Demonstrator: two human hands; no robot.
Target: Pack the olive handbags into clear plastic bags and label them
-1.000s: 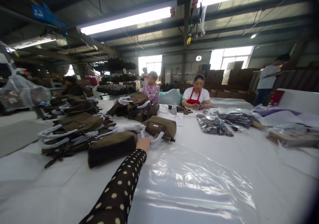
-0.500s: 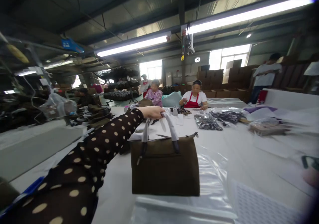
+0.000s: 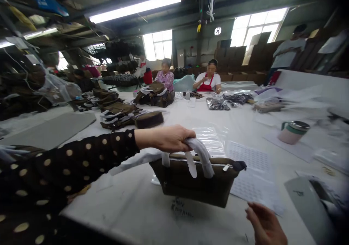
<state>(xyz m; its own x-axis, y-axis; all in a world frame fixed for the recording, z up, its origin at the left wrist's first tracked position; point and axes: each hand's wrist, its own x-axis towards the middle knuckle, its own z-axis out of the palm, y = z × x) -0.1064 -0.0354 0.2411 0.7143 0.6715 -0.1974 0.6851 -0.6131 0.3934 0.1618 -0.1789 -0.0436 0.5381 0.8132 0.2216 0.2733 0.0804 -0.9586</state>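
Observation:
My left hand [image 3: 170,137] grips the white-wrapped handle of a dark olive handbag [image 3: 196,183], holding it up by that handle just over the white table. The bag's zipped top faces me, with a pale pull near its right end. At the lower right, my right hand [image 3: 265,223] shows its thumb and fingers apart, holding nothing, a short way from the bag's right corner. Beyond the bag lies a clear plastic sheet [image 3: 208,137], and printed sheets [image 3: 248,157] are to its right.
A lidded cup [image 3: 293,132] stands at the right. More olive bags [image 3: 118,114] are heaped at the back left. Plastic-wrapped packets [image 3: 218,104] lie farther back. Two people [image 3: 208,81] sit across the table [image 3: 131,208]; another stands at the back right.
The view has tilted down and turned. The bag has come nearer and tipped so its zipped top shows. My right hand has entered at the lower right.

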